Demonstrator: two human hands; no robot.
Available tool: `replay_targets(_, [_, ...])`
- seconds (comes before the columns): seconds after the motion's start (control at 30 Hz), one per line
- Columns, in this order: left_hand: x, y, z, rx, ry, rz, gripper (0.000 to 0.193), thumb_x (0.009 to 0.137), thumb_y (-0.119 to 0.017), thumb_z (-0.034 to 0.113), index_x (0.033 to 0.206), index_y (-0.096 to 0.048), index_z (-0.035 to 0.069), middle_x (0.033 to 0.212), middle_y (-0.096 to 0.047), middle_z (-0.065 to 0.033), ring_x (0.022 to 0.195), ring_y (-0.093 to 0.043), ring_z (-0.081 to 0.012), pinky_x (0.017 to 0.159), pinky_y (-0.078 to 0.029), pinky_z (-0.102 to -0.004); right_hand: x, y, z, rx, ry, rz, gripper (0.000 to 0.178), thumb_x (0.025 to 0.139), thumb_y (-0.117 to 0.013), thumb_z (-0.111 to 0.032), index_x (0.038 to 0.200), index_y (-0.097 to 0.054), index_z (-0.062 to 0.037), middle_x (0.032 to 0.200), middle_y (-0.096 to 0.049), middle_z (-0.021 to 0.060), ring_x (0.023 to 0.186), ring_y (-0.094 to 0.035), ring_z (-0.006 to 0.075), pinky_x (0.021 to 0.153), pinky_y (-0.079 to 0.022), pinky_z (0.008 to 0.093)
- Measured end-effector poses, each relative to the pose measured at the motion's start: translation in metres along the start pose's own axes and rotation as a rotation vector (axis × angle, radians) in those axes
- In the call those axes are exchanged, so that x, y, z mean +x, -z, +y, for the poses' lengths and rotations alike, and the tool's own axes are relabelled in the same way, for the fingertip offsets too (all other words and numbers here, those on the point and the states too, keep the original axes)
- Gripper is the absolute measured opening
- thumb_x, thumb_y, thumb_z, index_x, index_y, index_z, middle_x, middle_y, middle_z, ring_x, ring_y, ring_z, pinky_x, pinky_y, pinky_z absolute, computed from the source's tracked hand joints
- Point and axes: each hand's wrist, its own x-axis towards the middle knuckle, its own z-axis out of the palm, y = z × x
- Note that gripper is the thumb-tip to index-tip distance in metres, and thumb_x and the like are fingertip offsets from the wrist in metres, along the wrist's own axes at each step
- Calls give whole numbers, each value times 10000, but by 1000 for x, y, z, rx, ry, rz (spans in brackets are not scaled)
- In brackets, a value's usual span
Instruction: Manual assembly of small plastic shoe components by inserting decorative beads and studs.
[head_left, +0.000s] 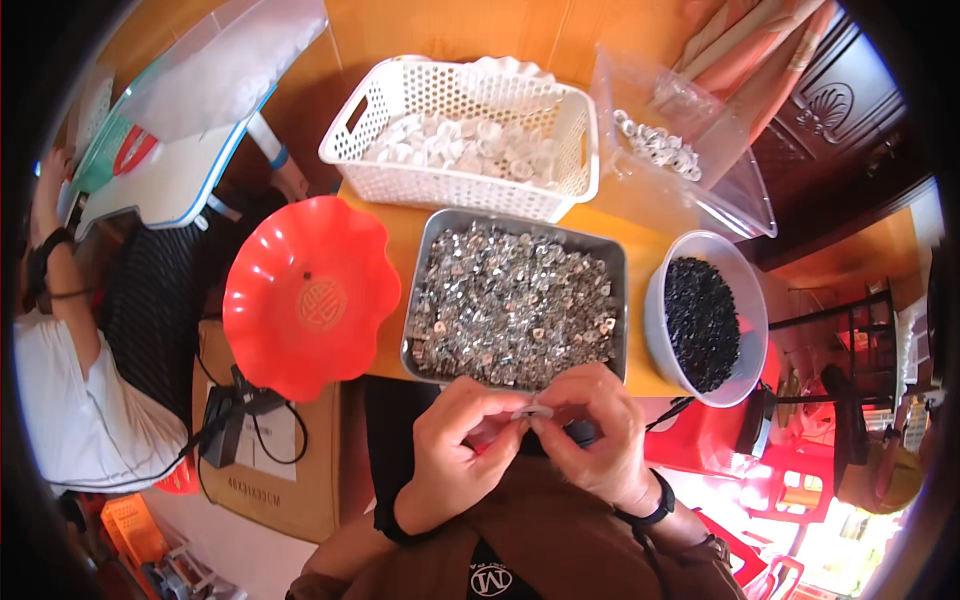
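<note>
Brown shirt (pixel 590 560) below them, left hand (pixel 455 432) and right hand (pixel 608 437) pinch a whitish piece (pixel 536 411) (probably light, stiff; best held edgewise).

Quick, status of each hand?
Left hand: closed, fingertips pinching a small whitish piece.
Right hand: closed, pinching the same piece.

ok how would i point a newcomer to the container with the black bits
On the yellow-orange table, find the grey metal tray filled with small shiny parts. Just right of it stands a round, translucent plastic tub. Its small black pieces set it apart from that silvery tray and from the white basket of pale pieces.
</note>
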Motion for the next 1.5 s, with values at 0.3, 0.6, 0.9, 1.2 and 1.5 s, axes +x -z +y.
replay_targets(0.3, [5,15,-4,-177,185,-97,282,777,-685,-12,1029,-561,-42,984,-529,-73,916,-566,-139,788,-499,-277,27,62,-22,-194,-136,-567,163,701,-663,-15,851,-602,-28,822,-581,105,798,-591,292,698,-476,371])
replay_targets(0.6, [3,13,-2,-343,281,-251,153,815,-620,-44,965,-590,-29,955,-522,-57,803,-596,-123,661,-519,-230,108,148,-25,-941,401,587,266,768,-650,-44,1027,-591,-22,759,-595,80,769,-621,184,689,-505,267])
replay_targets(0.9, [19,-8,28,-511,364,-408,238,816,-638,-23,1043,-566,-18,1042,-562,-76,908,-573,-116,808,-497,-253,84,115,-47,1192,193,243,198,868,-538,18,1055,-516,79,976,-551,132,898,-543,212,758,-493,295])
replay_targets(1.2, [-6,-76,71,-765,110,-504,639,776,-712,36,1314,-367,27,1046,-536,-41,925,-542,-105,795,-457,-246,81,79,-66,1778,3,269,178,859,-535,18,1003,-433,39,894,-491,138,786,-544,208,726,-504,317])
replay_targets(1.5, [-37,-93,78,-228,51,-282,365,860,-636,160,1111,-458,-38,842,-556,-43,706,-513,-72,637,-458,-235,73,62,-51,-580,898,872,226,755,-567,-39,978,-543,-59,979,-523,55,849,-538,204,661,-472,315])
